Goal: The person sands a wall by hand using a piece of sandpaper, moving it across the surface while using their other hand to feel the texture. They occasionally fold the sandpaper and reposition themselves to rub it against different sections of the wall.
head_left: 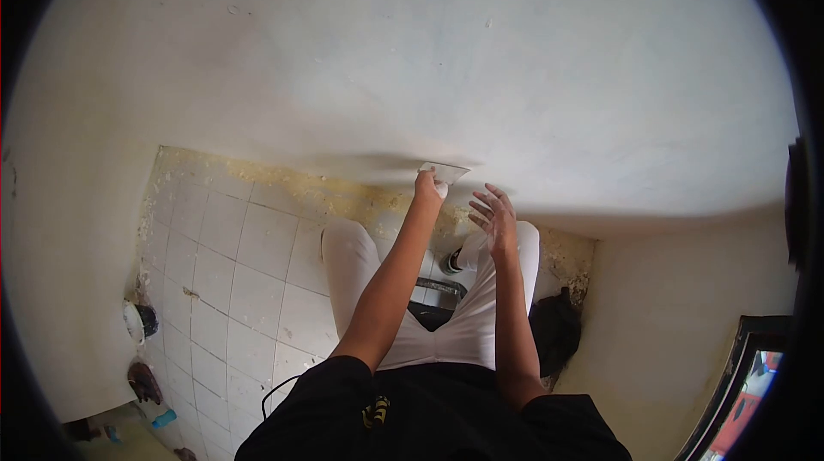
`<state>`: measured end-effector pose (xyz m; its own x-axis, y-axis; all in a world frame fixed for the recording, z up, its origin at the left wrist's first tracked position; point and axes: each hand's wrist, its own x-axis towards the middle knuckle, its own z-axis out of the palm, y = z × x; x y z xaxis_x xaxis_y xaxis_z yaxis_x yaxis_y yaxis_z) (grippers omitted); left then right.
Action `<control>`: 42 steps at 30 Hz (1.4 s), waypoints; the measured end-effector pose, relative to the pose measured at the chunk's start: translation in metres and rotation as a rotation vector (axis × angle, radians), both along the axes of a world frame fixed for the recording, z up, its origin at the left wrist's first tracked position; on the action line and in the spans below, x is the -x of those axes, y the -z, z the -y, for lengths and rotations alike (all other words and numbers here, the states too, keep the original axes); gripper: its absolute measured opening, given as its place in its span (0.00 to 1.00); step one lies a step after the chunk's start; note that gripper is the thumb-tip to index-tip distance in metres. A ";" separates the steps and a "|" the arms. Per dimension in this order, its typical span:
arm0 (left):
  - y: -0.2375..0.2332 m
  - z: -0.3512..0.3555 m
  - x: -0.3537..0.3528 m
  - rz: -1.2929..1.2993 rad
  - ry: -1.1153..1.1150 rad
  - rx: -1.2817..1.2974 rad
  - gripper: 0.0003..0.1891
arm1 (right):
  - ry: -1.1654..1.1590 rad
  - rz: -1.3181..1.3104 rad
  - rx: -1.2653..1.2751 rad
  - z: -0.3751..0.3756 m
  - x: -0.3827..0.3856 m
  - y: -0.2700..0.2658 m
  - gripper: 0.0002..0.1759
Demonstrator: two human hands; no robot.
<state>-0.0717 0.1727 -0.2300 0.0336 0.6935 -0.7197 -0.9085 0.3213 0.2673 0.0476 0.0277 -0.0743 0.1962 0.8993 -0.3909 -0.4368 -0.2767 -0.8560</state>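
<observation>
My left hand (428, 185) is closed around a flat, pale putty scraper (450, 172) with a wide blade. The blade lies right at the lower part of the whitish wall (481, 92), and its shadow falls beside it. To the right, my right hand (495, 219) is raised near the wall with fingers spread and nothing in them. Whitish smudges mark its fingers.
I sit low, knees apart, over white floor tiles (249, 289) with crumbs along the yellowed wall base. A black bag-like bundle (556, 328) lies by my right leg. Small objects, one of them blue (164, 418), lie at left. A dark frame (730, 384) stands lower right.
</observation>
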 end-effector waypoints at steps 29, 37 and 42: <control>-0.028 -0.005 0.005 0.057 -0.011 0.151 0.12 | 0.015 -0.004 0.064 -0.003 -0.015 0.028 0.28; 0.026 -0.024 0.012 0.179 -0.260 0.205 0.16 | -0.009 -0.076 0.053 -0.009 -0.008 0.027 0.28; -0.063 -0.021 0.037 -0.079 -0.237 0.149 0.15 | -0.039 -0.113 0.063 -0.011 -0.004 0.012 0.28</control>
<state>-0.1085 0.1937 -0.1668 -0.1766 0.5616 -0.8083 -0.9413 0.1438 0.3055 0.0517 0.0382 -0.0868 0.1129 0.8785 -0.4642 -0.5173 -0.3468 -0.7823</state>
